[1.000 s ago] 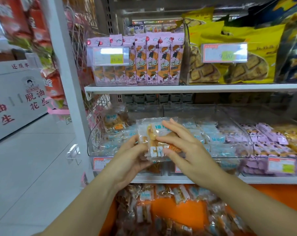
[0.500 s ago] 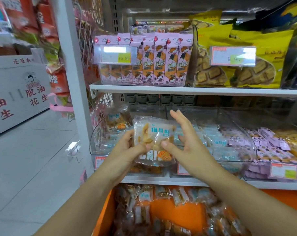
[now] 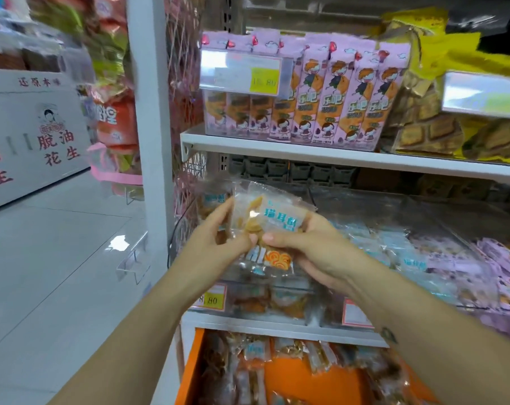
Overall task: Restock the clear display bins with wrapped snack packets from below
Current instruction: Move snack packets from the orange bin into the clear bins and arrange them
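both forearms reach forward, left grip [image 3: 218, 244] and right grip [image 3: 315, 249] closed on one snack packet [image 3: 272, 222] between them.

shop — price tags [image 3: 264, 78], stocked shelves [image 3: 335, 154]

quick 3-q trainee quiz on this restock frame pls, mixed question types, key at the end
1. True or false: only the right hand touches the wrapped snack packets.
2. Multiple choice: the orange bin of loose packets sits A) on the top shelf, B) below the clear display bins, C) on the floor to the left.
3. Fill in: the boxes on the upper shelf beside the yellow bags are mostly ____ in colour.

Key:
1. False: the left hand grips them too.
2. B.
3. Pink (the pink cartoon boxes).
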`<action>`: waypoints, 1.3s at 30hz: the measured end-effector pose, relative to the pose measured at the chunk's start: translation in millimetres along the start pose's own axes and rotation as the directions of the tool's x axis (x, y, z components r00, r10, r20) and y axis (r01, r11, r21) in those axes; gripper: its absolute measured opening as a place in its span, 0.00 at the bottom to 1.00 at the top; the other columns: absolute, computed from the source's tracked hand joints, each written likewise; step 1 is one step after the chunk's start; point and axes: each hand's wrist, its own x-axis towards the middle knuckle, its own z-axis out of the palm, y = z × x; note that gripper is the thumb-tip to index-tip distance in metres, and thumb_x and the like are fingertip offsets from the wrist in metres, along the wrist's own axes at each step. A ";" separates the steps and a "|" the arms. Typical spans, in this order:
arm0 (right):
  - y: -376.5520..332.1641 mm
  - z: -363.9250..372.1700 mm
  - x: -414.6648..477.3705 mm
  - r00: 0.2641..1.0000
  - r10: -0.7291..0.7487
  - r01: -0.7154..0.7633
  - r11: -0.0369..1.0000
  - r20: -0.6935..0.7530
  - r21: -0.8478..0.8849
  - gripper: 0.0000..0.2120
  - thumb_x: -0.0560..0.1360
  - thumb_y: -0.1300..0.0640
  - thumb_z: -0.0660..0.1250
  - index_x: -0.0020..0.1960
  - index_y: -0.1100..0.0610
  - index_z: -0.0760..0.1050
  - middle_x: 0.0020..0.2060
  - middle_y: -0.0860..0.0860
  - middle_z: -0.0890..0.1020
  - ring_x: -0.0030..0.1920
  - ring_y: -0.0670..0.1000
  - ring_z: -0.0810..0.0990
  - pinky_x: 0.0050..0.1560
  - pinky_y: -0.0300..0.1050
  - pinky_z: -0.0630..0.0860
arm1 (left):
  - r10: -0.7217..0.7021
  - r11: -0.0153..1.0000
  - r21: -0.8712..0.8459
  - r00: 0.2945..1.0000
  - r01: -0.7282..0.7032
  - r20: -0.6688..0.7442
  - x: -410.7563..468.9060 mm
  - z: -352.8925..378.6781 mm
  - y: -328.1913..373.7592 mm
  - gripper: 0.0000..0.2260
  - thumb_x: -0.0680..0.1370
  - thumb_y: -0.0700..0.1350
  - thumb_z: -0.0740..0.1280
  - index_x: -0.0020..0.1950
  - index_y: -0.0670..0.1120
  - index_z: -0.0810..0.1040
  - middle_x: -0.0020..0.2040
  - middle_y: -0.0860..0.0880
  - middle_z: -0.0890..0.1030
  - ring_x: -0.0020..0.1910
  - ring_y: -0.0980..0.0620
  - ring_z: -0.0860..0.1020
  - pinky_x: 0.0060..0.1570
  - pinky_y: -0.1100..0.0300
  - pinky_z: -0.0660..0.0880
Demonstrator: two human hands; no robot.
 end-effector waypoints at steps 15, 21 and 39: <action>41.3 -29.9 193.9 0.905 -0.132 -0.046 0.915 -0.404 -0.401 0.31 0.62 0.67 0.78 0.63 0.59 0.72 0.56 0.54 0.80 0.49 0.52 0.80 0.41 0.42 0.80 | 0.151 0.971 0.230 0.895 -0.056 -0.421 30.6 -29.0 -42.1 0.15 0.78 0.38 0.65 0.50 0.59 0.77 0.47 0.59 0.80 0.46 0.66 0.77 0.45 0.75 0.72; 55.8 -29.5 206.5 0.916 -0.100 -0.066 0.918 -0.388 -0.391 0.23 0.68 0.67 0.74 0.61 0.62 0.73 0.55 0.55 0.80 0.51 0.53 0.79 0.43 0.40 0.79 | 0.156 0.972 0.226 0.900 -0.066 -0.407 31.4 -29.5 -44.4 0.15 0.77 0.38 0.65 0.49 0.61 0.77 0.45 0.58 0.81 0.44 0.63 0.79 0.43 0.74 0.73; 65.2 -4.1 211.4 0.888 -0.221 -0.054 0.821 -0.404 -0.568 0.35 0.73 0.77 0.56 0.74 0.50 0.58 0.67 0.54 0.69 0.38 0.43 0.72 0.36 0.39 0.76 | 0.132 0.976 0.213 0.910 -0.049 -0.394 27.1 -30.0 -45.6 0.12 0.78 0.38 0.66 0.55 0.54 0.79 0.47 0.58 0.80 0.47 0.65 0.78 0.43 0.75 0.72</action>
